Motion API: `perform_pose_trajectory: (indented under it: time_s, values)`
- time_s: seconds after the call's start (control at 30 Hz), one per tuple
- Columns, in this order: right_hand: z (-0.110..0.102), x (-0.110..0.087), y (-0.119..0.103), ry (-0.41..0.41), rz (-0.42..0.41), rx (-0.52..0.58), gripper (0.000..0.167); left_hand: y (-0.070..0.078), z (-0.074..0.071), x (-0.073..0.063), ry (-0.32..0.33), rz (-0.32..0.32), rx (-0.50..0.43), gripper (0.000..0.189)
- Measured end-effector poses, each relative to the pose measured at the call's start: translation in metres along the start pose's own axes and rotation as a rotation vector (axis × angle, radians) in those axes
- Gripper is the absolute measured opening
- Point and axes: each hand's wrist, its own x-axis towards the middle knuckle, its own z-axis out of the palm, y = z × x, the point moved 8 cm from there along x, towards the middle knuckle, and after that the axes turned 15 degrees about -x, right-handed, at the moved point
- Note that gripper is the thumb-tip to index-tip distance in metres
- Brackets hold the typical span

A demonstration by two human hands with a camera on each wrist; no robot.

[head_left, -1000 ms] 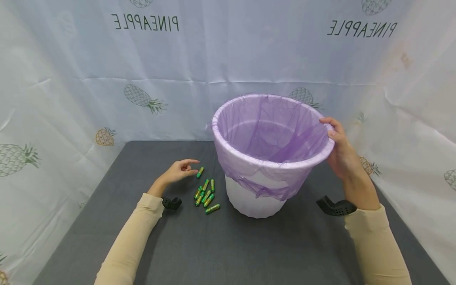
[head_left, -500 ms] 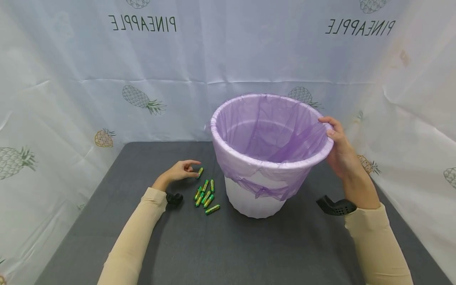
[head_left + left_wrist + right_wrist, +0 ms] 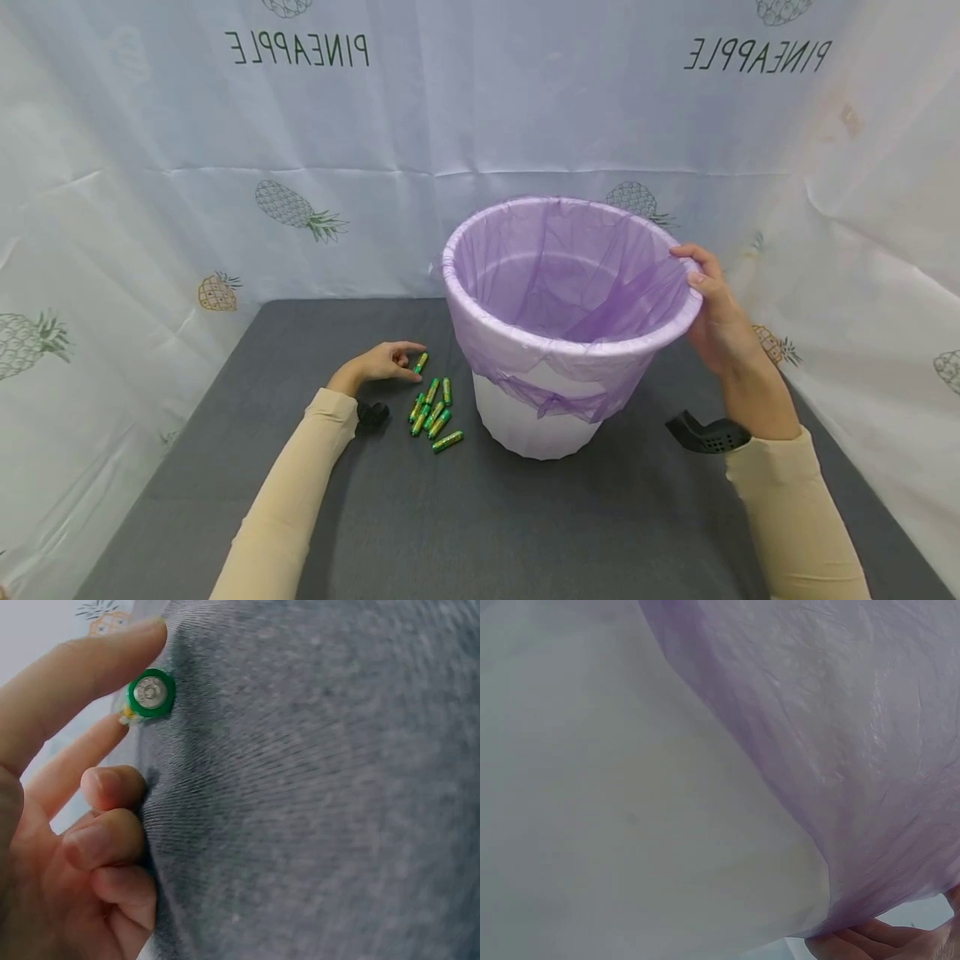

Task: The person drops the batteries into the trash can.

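In the head view my left hand (image 3: 378,363) has its thumb and index finger on either side of a green and yellow battery (image 3: 421,362). The left wrist view shows the round metal end of this battery (image 3: 150,692) between those two fingers, with a small gap below the thumb. The other fingers curl in over the grey table. Several like batteries (image 3: 431,408) lie in a loose group nearer the body. My right hand (image 3: 718,312) grips the right rim of a white bin (image 3: 536,425) lined with a purple bag (image 3: 573,379). The right wrist view shows its fingers (image 3: 885,937) at the bag's edge.
The bin stands right of the batteries on the grey table (image 3: 480,525). White cloth (image 3: 480,108) with pineapple prints hangs behind and along both sides. A black wrist mount (image 3: 708,435) sits on the right wrist.
My left hand has moved slightly right, bringing thumb and index finger around the farthest battery. The right hand stays on the bin rim, and the other batteries lie as before.
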Motion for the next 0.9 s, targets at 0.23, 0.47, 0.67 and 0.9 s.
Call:
perform_pose_trajectory:
  time_s: [0.23,0.47,0.67,0.9]
  values:
    - [0.0004,0.0006,0.0002,0.001,0.005,0.009,0.024,-0.0041,-0.0016,-0.0011,0.019,0.004,-0.028,0.065]
    - [-0.0006,-0.0009,0.0,0.012,0.006,-0.016,0.024,-0.0056,-0.0027,-0.0003,0.051,-0.003,-0.049,0.06]
    - [-0.0009,-0.0024,0.0005,-0.003,0.004,-0.025,0.025,-0.0063,-0.0014,-0.0013,0.076,-0.003,-0.058,0.061]
    - [0.0002,-0.0009,-0.0005,0.005,-0.008,-0.012,0.024,-0.007,-0.0036,-0.0036,0.126,-0.007,-0.071,0.058]
